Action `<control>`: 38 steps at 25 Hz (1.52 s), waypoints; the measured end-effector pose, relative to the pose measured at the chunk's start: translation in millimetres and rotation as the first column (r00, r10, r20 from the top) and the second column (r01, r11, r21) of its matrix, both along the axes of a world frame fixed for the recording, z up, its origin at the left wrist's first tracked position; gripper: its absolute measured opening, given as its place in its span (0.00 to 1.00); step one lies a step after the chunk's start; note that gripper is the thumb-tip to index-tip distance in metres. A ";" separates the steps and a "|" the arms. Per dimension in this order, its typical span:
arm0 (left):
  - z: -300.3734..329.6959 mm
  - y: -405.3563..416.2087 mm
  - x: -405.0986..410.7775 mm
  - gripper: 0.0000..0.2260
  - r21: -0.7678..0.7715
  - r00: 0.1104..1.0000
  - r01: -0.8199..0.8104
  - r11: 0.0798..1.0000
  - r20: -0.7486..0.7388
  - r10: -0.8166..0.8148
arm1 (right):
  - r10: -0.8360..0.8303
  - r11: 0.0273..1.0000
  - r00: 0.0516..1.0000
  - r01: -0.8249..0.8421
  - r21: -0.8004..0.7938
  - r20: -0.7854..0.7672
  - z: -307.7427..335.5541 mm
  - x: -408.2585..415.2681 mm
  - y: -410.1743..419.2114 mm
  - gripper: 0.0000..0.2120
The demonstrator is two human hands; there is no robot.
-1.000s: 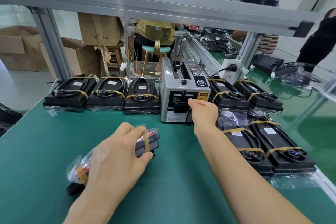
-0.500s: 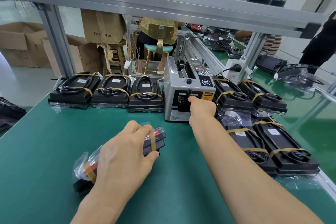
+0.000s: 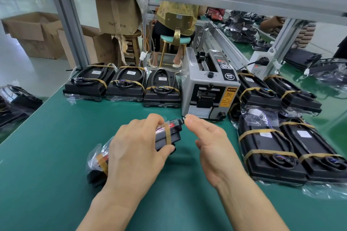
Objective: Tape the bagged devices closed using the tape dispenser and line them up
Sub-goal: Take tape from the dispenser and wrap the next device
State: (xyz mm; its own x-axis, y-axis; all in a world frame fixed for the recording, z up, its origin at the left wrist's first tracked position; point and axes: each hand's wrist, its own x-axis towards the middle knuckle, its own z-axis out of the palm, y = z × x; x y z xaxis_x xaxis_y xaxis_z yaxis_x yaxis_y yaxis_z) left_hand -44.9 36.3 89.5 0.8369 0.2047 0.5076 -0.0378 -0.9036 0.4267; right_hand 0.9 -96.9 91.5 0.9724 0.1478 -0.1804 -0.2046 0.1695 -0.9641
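I see a green bench [image 3: 56, 155]. On it sit the tape dispenser [image 3: 208, 88] and rows of bagged devices [image 3: 124, 86].

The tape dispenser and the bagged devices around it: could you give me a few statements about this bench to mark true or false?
1. Three bagged devices stand in a row to the left of the tape dispenser. True.
2. The left hand holds a bagged device down on the green table. True.
3. The right hand is inside the dispenser's slot. False: it is near the held device's end, fingertips pinched; whether they hold tape cannot be told.
4. The dispenser is orange all over. False: it is grey with an orange warning label.
5. No devices lie right of the dispenser. False: several do.
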 end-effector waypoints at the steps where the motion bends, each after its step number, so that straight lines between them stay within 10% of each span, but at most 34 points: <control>1: 0.3 -0.6 -0.9 0.21 -0.006 1.000 0.005 1.000 -0.003 -0.005 | -0.007 1.000 1.000 0.007 -0.011 0.023 -1.0 -2.6 1.6 0.09; 38: 3.3 -3.1 -1.1 0.19 -0.027 0.999 0.015 1.000 -0.036 -0.016 | -0.241 0.945 0.952 0.275 -0.180 0.187 -14.2 -16.8 19.8 0.06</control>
State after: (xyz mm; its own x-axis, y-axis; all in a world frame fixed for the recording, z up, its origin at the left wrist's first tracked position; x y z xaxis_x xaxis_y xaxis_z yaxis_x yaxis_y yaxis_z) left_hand -46.1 33.2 92.8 0.8579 0.2042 0.4714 -0.0361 -0.8913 0.4519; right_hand -15.9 -77.1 77.3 0.9906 -0.1352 -0.0189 -0.0198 -0.0052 -0.9998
